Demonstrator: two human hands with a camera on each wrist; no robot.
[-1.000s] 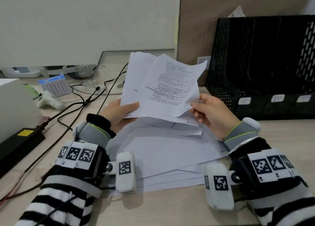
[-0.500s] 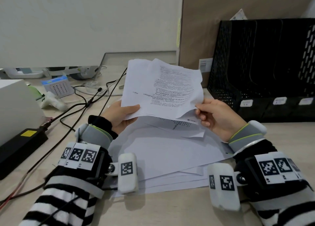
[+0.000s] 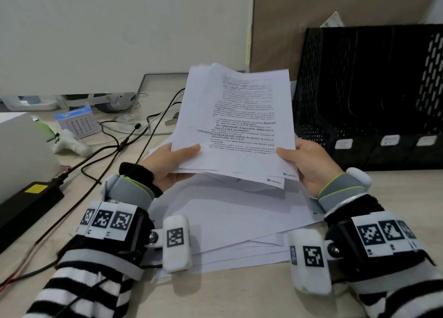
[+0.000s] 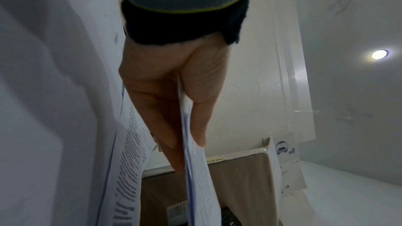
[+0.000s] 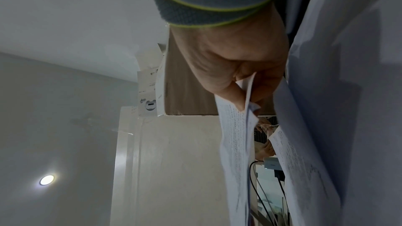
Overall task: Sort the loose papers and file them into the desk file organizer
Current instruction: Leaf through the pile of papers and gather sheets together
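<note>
Both my hands hold up a sheaf of printed papers (image 3: pixel 239 123), tilted toward me above the desk. My left hand (image 3: pixel 172 159) pinches its lower left edge, thumb on top; in the left wrist view the fingers (image 4: pixel 174 126) clamp the sheaf of papers (image 4: pixel 197 169) edge-on. At the lower right edge my right hand (image 3: pixel 302 159) pinches the sheets, seen in the right wrist view as thumb and fingers (image 5: pixel 243 88) closed on the sheaf of papers (image 5: pixel 234 143). A loose pile of white sheets (image 3: pixel 227 221) lies on the desk beneath. The black mesh file organizer (image 3: pixel 369 94) stands at the right rear, with labelled slots.
Black cables (image 3: pixel 115 147) run across the left of the desk to a black power brick (image 3: pixel 26 202). A white box (image 3: pixel 21 147) stands at far left, a small blue calendar (image 3: pixel 78 122) and a laptop edge (image 3: pixel 155 85) behind. A brown partition (image 3: pixel 335 13) backs the organizer.
The held sheets, splayed and skewed a second ago, are now squared into one sheaf and raised more upright. My right hand has shifted to the lower right corner.
</note>
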